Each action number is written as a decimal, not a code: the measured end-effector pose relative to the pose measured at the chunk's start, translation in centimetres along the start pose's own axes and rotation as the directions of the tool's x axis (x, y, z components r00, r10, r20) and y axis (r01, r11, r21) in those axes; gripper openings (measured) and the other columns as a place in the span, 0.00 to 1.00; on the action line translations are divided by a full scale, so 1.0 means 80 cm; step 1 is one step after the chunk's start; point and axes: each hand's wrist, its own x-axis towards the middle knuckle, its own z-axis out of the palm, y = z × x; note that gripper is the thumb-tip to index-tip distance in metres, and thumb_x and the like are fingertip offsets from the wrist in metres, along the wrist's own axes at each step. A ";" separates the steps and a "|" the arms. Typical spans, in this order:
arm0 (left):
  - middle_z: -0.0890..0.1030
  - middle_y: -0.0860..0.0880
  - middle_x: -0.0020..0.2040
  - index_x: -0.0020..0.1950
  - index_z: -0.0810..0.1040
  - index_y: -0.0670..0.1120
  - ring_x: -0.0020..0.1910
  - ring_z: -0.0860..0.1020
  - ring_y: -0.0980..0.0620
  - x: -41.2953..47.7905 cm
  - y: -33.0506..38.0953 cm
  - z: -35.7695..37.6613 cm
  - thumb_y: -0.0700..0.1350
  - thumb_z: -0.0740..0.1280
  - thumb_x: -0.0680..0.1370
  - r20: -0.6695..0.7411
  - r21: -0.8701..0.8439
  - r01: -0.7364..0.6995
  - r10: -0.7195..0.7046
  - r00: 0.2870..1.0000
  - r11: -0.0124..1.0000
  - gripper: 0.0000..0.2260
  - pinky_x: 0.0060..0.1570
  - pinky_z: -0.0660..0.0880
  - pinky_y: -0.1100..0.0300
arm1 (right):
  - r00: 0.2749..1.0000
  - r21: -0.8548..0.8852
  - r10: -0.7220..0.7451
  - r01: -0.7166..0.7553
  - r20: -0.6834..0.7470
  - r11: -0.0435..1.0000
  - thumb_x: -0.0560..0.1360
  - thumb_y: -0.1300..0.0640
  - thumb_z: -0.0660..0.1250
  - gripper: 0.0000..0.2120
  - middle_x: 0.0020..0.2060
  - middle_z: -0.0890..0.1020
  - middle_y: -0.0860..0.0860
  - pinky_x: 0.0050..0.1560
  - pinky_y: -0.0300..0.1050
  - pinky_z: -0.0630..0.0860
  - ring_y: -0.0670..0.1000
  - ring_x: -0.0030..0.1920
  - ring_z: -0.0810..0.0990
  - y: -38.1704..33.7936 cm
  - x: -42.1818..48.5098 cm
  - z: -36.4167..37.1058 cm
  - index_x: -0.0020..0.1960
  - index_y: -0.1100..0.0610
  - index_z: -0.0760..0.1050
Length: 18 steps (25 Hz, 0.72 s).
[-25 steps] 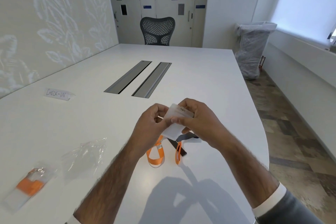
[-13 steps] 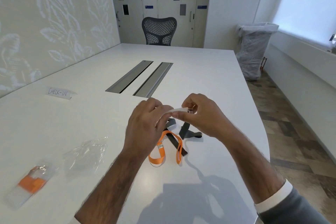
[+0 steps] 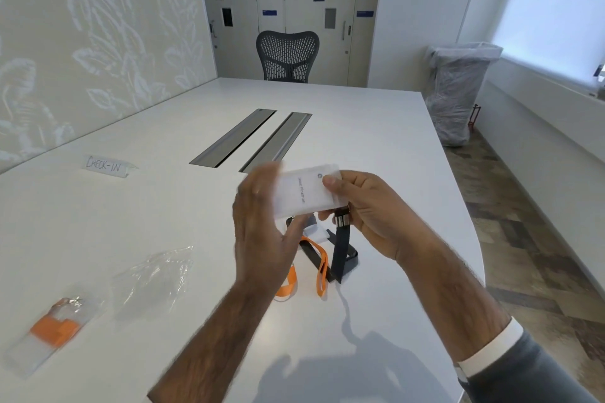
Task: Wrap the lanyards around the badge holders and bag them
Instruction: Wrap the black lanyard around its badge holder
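My right hand pinches a clear badge holder by its right end, face up above the table, thumb on top. Its dark grey lanyard hangs from the clip under that hand down to the table. My left hand is blurred beside the holder's left end, fingers apart, holding nothing that I can see. An orange lanyard lies looped on the table under the hands. At the near left lies a sealed bag with an orange-wrapped badge holder. An empty clear bag lies beside it.
The white table has two grey cable slots in its middle. A folded "CHECK-IN" card stands at the left. A dark mesh chair is at the far end. The table's right edge curves close to my right arm.
The badge holder turned from edge-on to face up and rose a little. My left hand let go of it and shifted to its left side. The grey lanyard now hangs straighter from the clip.
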 end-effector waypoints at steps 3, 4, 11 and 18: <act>0.69 0.52 0.77 0.80 0.62 0.49 0.73 0.72 0.52 -0.013 0.021 0.009 0.48 0.72 0.78 0.168 -0.455 0.536 -0.523 0.836 0.711 0.33 0.70 0.72 0.56 | 0.998 0.096 -0.065 0.067 -0.027 0.993 0.84 0.55 0.62 0.14 0.50 0.86 0.57 0.42 0.42 0.77 0.54 0.41 0.83 -0.010 0.003 0.006 0.64 0.61 0.78; 0.74 0.51 0.73 0.77 0.67 0.49 0.70 0.75 0.52 -0.015 0.022 0.012 0.51 0.70 0.78 0.324 -0.522 0.616 -0.531 0.783 0.590 0.28 0.68 0.74 0.55 | 0.996 0.122 -0.074 0.079 -0.045 0.989 0.84 0.56 0.62 0.13 0.50 0.85 0.58 0.42 0.44 0.77 0.55 0.40 0.83 -0.012 0.003 0.009 0.64 0.61 0.77; 0.73 0.48 0.29 0.44 0.83 0.44 0.30 0.75 0.53 -0.015 0.035 -0.006 0.44 0.67 0.83 0.741 -0.362 0.785 -0.356 0.570 0.503 0.10 0.38 0.75 0.61 | 0.960 -0.063 -0.101 0.087 -0.260 0.994 0.83 0.56 0.63 0.09 0.38 0.81 0.55 0.40 0.50 0.75 0.48 0.25 0.68 -0.010 0.010 0.004 0.56 0.62 0.77; 0.74 0.51 0.29 0.39 0.82 0.46 0.30 0.69 0.53 0.039 0.009 -0.052 0.45 0.74 0.78 0.613 -0.217 0.620 -0.389 0.688 0.754 0.08 0.29 0.68 0.62 | 0.984 -0.703 -0.174 0.101 -0.032 0.704 0.83 0.54 0.64 0.17 0.33 0.70 0.47 0.34 0.38 0.63 0.47 0.34 0.67 0.010 0.000 -0.010 0.37 0.54 0.66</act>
